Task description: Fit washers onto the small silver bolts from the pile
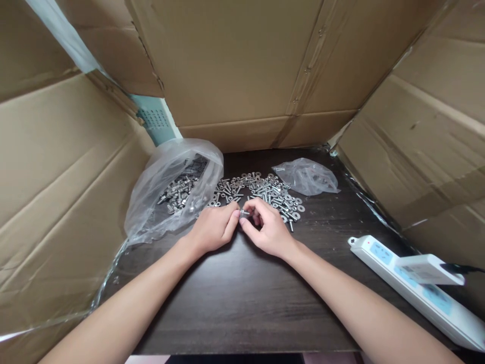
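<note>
My left hand (pixel 213 227) and my right hand (pixel 266 228) meet over the dark wooden table (pixel 235 298), fingertips pinched together on a small metal fastener (pixel 244 213). Just beyond the fingers lies a loose pile of silver bolts, nuts and washers (pixel 261 192). A large clear plastic bag (pixel 170 194) with more bolts inside lies at my left hand's far side. A smaller clear bag (pixel 306 177) rests to the right of the pile.
Cardboard panels (pixel 242 65) wall the table in at the back, left and right. A white power strip (pixel 417 283) with a plugged-in white adapter lies at the right front, with a black cable running off right.
</note>
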